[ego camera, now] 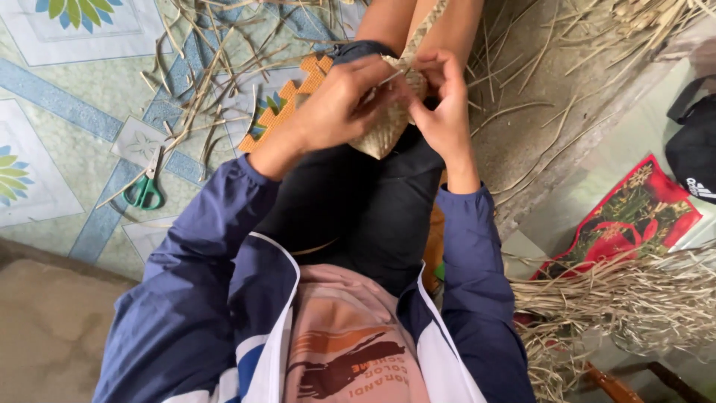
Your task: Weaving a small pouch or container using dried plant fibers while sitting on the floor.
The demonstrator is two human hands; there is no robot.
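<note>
A small woven straw piece (386,133), tan and pointed at its lower end, rests over my lap. My left hand (339,104) grips its upper left part, fingers curled around a thin straw strand. My right hand (441,104) pinches the upper right edge of the same piece, thumb pressed against the weave. Both hands meet above my knees, and they hide the top of the weaving. A long woven strip (422,33) runs up from it between my legs.
Green-handled scissors (147,186) lie on the patterned floor mat (52,142) to the left. Loose dry straw (201,67) is scattered above them. A straw bundle (626,298) lies lower right beside a red printed bag (634,216). An orange foam tile (287,101) lies under my left wrist.
</note>
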